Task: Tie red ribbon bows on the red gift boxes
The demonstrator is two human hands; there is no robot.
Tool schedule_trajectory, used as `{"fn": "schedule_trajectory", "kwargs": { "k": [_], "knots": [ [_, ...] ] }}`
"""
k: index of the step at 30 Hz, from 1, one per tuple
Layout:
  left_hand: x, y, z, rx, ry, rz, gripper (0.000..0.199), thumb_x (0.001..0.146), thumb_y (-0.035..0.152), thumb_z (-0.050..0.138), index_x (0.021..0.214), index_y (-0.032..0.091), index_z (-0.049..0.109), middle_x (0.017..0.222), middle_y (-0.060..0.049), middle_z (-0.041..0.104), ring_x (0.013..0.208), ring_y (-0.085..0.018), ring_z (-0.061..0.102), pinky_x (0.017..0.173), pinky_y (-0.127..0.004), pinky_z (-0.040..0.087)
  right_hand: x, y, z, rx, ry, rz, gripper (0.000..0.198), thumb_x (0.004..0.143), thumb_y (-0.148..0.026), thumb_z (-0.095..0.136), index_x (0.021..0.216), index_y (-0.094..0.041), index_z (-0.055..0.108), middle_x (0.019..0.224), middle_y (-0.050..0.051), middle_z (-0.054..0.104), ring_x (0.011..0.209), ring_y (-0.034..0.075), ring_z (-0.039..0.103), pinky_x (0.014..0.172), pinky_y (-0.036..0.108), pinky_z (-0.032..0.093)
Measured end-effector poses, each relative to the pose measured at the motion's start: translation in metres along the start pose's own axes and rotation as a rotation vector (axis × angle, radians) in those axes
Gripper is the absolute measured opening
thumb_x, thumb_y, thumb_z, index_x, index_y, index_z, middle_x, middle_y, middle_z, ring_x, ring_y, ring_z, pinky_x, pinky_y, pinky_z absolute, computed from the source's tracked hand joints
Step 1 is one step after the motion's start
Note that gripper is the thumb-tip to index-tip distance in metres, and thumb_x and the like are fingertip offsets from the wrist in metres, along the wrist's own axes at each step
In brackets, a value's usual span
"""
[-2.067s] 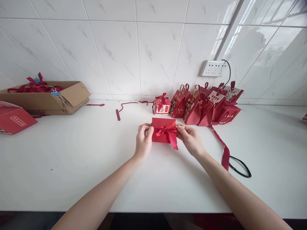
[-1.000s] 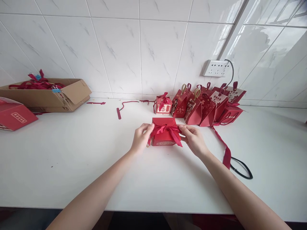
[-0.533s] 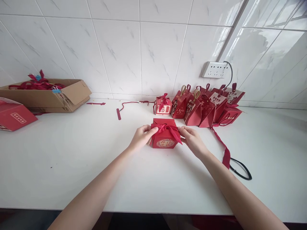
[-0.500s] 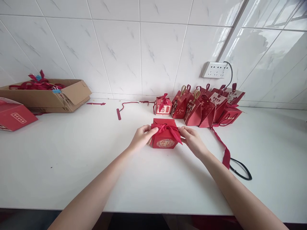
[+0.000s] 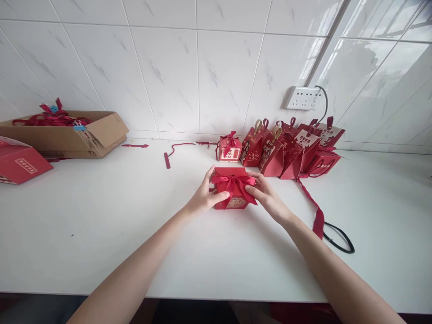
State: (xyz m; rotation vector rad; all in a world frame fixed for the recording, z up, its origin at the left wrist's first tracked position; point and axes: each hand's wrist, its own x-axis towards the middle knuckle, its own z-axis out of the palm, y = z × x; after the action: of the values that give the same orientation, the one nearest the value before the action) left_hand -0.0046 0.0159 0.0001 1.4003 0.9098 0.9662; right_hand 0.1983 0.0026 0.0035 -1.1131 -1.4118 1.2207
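A red gift box (image 5: 221, 204) with a gold round emblem stands upright on the white table (image 5: 189, 256). Tied across its front is a red ribbon bow (image 5: 234, 181), its tails partly covering the emblem. My left hand (image 5: 204, 195) grips the box's left side, thumb on the front over the bow's lower part. On the right side, my right hand (image 5: 265, 193) holds the box too, with its thumb against the bow's right loop and fingers behind. Some of the fingers on both hands are hidden by the box.
A small bowed gift box (image 5: 230, 154) and several red gift boxes (image 5: 271, 157) line the wall on the right. Beside them lie a ribbon (image 5: 317, 218) and a black cord loop (image 5: 351, 247). At left are a cardboard box (image 5: 64, 141) of ribbons and a red carton (image 5: 23, 162).
Both hands have shifted from the bow's loop ends to the box's sides, thumbs now on its front. The bow looks fuller and spread more evenly.
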Motion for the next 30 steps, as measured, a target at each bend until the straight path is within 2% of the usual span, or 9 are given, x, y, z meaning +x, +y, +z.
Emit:
{"fn": "schedule_trajectory", "kwargs": {
  "k": [2,5,11,16,20,25,30],
  "knots": [
    [-0.001,0.001,0.0,0.016,-0.024,-0.01,0.1,0.071,0.035,0.07,0.146,0.03,0.005,0.142,-0.009,0.038,0.123,-0.027,0.045,0.1,-0.043,0.042,-0.001,-0.001,0.0,-0.044,-0.026,-0.032,0.044,0.079,-0.047,0.06,0.114,-0.026,0.046,0.124,0.009,0.054,0.117,0.026,0.05,0.095,0.045,0.044],
    [-0.002,0.002,0.0,0.061,-0.023,0.004,0.1,0.07,0.035,0.07,0.145,0.03,0.005,0.144,-0.009,0.034,0.125,-0.028,0.043,0.101,-0.043,0.042,-0.001,-0.001,-0.001,-0.062,-0.051,-0.065,0.046,0.079,-0.044,0.06,0.119,-0.027,0.044,0.133,0.008,0.048,0.123,0.026,0.045,0.099,0.047,0.041],
    [-0.001,-0.002,-0.001,0.254,0.027,0.159,0.099,0.066,0.039,0.072,0.143,0.025,0.012,0.147,-0.012,0.029,0.132,-0.029,0.036,0.104,-0.043,0.039,-0.001,-0.002,-0.005,-0.053,-0.143,-0.158,0.048,0.08,-0.036,0.06,0.125,-0.031,0.04,0.139,0.007,0.041,0.127,0.026,0.041,0.097,0.046,0.043],
    [-0.001,-0.005,-0.003,0.37,0.098,0.198,0.103,0.062,0.039,0.074,0.143,0.02,0.014,0.145,-0.017,0.029,0.132,-0.032,0.035,0.106,-0.045,0.036,-0.002,0.001,-0.006,-0.128,-0.218,-0.226,0.06,0.08,-0.03,0.061,0.133,-0.034,0.033,0.141,0.008,0.038,0.124,0.027,0.044,0.095,0.047,0.045],
    [-0.001,-0.005,-0.004,0.431,0.116,0.245,0.104,0.06,0.037,0.074,0.143,0.02,0.014,0.143,-0.017,0.031,0.132,-0.032,0.033,0.108,-0.046,0.032,-0.001,0.006,-0.004,-0.237,-0.174,-0.318,0.069,0.077,-0.032,0.067,0.135,-0.034,0.029,0.143,0.008,0.033,0.128,0.027,0.04,0.097,0.045,0.045],
    [0.0,-0.005,-0.006,0.46,0.1,0.301,0.106,0.059,0.033,0.075,0.144,0.022,0.012,0.143,-0.016,0.03,0.13,-0.032,0.037,0.103,-0.044,0.04,0.001,0.012,0.001,-0.346,-0.087,-0.35,0.081,0.073,-0.037,0.071,0.138,-0.032,0.023,0.143,0.01,0.033,0.125,0.028,0.043,0.096,0.048,0.046],
    [0.004,-0.016,-0.01,0.555,0.112,0.309,0.107,0.06,0.034,0.075,0.145,0.024,0.01,0.14,-0.015,0.034,0.128,-0.032,0.037,0.102,-0.046,0.039,0.002,0.018,0.005,-0.389,-0.043,-0.357,0.082,0.074,-0.031,0.069,0.14,-0.029,0.02,0.143,0.013,0.032,0.125,0.029,0.043,0.093,0.046,0.049]
  ]
}}
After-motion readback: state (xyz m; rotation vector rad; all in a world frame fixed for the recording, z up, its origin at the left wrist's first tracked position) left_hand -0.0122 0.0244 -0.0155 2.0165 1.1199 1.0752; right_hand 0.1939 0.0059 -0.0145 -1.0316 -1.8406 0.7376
